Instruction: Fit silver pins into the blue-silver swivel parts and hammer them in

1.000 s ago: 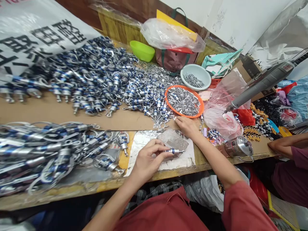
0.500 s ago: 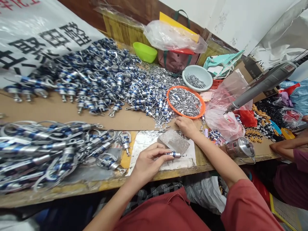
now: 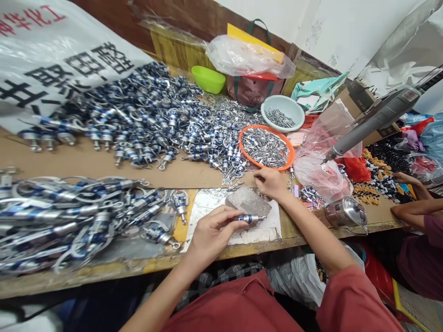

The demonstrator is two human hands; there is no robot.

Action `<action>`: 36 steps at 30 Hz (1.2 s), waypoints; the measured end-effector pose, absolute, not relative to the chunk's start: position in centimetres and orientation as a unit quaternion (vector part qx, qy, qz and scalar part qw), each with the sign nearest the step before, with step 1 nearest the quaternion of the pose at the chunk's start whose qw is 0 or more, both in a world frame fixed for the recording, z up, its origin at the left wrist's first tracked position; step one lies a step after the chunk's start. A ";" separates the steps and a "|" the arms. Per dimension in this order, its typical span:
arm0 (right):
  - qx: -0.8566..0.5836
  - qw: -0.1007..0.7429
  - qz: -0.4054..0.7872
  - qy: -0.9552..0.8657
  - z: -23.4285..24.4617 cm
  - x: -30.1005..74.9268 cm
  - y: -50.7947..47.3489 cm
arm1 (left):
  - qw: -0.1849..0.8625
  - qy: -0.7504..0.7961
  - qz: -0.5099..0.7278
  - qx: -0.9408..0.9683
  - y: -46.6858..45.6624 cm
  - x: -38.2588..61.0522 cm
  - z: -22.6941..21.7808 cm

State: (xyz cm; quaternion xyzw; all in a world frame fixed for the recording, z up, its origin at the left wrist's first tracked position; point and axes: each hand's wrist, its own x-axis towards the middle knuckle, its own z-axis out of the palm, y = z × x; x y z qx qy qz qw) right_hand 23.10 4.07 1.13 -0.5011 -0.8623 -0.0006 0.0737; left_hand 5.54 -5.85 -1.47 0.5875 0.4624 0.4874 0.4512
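My left hand (image 3: pixel 216 230) pinches a small silver-and-blue metal cylinder (image 3: pixel 249 218) between thumb and fingers. A thin tip with a small ring points right, in front of a grey stone block (image 3: pixel 247 201). Beyond the block, my right hand (image 3: pixel 270 183) has its fingers curled together beside scattered small metal clips (image 3: pixel 238 177); what they hold, if anything, is hidden. Just past that hand stands an orange basket (image 3: pixel 293 159) filled with small flat metal parts. White paper (image 3: pixel 199 216) lies under the block.
Many similar cylinders with curved strips form a large pile (image 3: pixel 148 110) at the back and a bundle (image 3: pixel 86 226) at left. A pale blue bowl (image 3: pixel 301 121) holds pins. An electric screwdriver (image 3: pixel 374 120) hangs at right, above a metal cup (image 3: pixel 346 214). Another person's arm (image 3: pixel 411 210) rests further right.
My right hand's fingers have curled in more, just in front of the orange basket. My left hand keeps the cylinder in nearly the same place. The other person's hand has come further into view.
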 end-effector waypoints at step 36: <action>-0.281 0.413 0.048 -0.865 1.9 23.6 -7.6 | 0.480 0.434 0.457 0.610 -6.8 5.0 2.5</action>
